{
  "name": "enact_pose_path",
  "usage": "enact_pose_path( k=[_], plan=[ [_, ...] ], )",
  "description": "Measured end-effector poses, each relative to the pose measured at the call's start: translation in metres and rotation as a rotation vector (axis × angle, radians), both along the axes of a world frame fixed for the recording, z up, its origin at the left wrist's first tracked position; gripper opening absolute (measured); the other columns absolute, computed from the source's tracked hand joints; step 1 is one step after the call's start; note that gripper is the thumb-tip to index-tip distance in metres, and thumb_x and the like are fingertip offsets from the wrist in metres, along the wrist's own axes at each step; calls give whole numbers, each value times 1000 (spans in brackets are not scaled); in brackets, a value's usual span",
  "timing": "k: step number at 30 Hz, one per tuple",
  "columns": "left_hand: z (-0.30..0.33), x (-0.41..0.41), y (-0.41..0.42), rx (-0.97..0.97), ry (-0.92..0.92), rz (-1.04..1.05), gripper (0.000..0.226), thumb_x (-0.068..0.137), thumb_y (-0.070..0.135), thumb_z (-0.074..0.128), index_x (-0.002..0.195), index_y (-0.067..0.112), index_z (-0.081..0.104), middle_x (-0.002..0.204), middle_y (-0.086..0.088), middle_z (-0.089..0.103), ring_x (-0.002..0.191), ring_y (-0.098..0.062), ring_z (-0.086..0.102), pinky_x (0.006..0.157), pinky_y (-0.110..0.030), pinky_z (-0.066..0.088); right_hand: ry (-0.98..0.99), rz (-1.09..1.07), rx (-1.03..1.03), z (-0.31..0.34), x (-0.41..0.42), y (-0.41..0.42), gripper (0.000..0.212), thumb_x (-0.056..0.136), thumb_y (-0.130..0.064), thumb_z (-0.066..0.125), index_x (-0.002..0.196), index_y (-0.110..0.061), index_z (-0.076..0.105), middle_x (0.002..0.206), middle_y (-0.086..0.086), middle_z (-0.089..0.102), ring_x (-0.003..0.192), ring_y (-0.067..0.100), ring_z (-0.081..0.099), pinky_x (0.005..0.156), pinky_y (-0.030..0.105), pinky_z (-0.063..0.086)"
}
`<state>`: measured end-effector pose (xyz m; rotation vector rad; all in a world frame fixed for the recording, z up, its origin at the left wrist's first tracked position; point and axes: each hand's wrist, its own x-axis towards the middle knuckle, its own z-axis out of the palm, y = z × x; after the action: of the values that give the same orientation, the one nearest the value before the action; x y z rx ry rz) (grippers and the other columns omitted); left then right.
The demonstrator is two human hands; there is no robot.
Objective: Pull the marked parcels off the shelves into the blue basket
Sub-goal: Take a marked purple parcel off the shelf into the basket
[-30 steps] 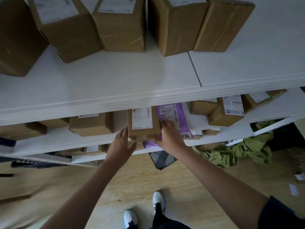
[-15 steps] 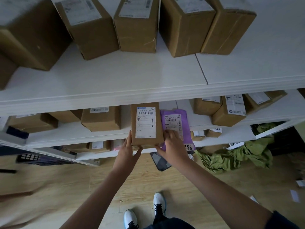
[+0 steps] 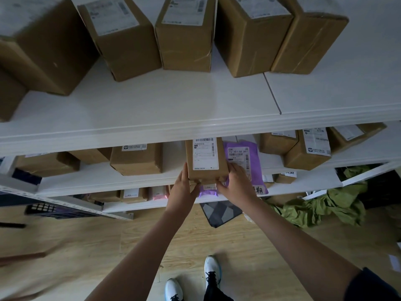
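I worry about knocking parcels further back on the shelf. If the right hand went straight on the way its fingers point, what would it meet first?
Probably the purple mailer bag: the right hand already lies against it beside the brown box both hands hold. Depth behind it is unclear.

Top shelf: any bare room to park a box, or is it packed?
The top shelf has a bare front strip below the cardboard box row, and it widens at far right. The back is crowded. On the middle shelf, both hands grip the labelled box beside the purple mailer.
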<state>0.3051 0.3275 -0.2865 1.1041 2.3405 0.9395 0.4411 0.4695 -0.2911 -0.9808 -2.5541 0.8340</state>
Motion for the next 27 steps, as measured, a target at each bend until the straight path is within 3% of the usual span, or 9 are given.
enact_pose_path(
  k=[7,13,19,23,27],
  plan=[
    [4,-10,38,-17,12,-25,80,90,22,70,153,23,21,133,-7,58,114,-25,62,92,-34,52,-25,-6,32,0,-9,43,55,82,-40,73,128,-13,58,116,3,58,112,20,50,95,37,51],
    [9,-12,27,20,61,-19,90,90,27,71,158,25,12,135,-7,57,112,-23,62,92,-40,56,4,16,105,7,-6,36,54,83,-37,74,128,-11,59,120,5,57,116,20,47,94,29,46],
    [18,-6,-12,76,39,-22,78,90,27,70,154,27,24,135,4,55,104,-10,62,81,-15,50,23,67,102,13,1,0,59,87,-45,64,136,-13,53,120,1,56,116,17,47,93,29,51],
    [17,-1,-42,41,60,-15,89,88,25,71,158,28,15,142,2,52,106,-16,63,86,-32,58,49,61,74,12,8,-28,64,86,-43,65,139,-9,52,123,4,57,118,19,49,98,30,51],
    [25,9,-66,88,83,-21,92,88,19,73,159,25,15,151,5,44,125,-13,54,99,-32,53,72,49,48,8,17,-55,67,85,-40,72,142,-12,50,128,1,56,124,17,47,102,29,48]
  ],
)
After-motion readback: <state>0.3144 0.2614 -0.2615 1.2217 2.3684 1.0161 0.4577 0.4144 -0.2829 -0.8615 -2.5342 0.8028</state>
